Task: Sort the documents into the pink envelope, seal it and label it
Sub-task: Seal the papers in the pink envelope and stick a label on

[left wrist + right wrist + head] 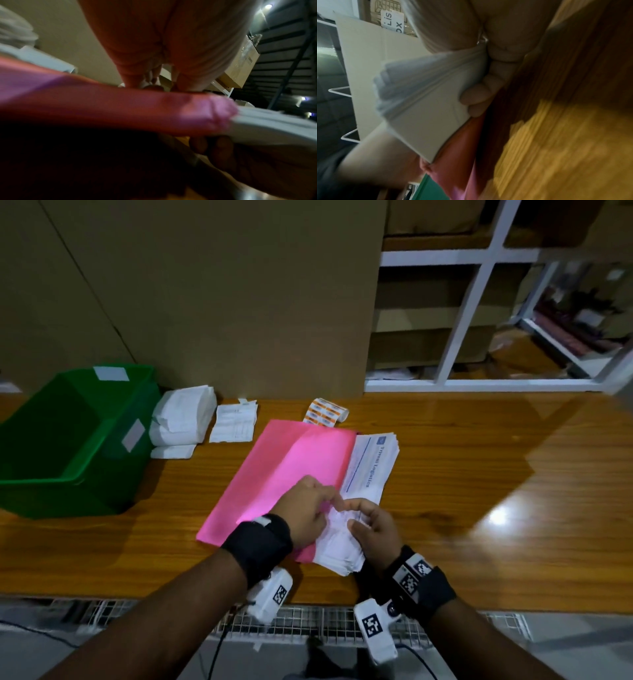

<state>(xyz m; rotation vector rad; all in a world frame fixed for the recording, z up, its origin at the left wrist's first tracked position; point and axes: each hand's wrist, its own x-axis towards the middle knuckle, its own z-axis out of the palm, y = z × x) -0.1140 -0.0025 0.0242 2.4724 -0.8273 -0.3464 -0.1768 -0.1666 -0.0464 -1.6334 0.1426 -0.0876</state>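
The pink envelope lies flat in the middle of the wooden table. A stack of white documents with a blue printed header sticks out of its right-hand open edge. My left hand sits on that edge and pinches the envelope there. My right hand grips the near end of the stack. In the right wrist view its fingers curl round the documents, with the envelope beneath. The left wrist view shows the envelope's lip meeting the papers.
A green bin stands at the left. Beside it lie folded white paper bundles and a loose sheet. A sheet of orange labels lies behind the envelope. A cardboard wall and white shelving close off the back.
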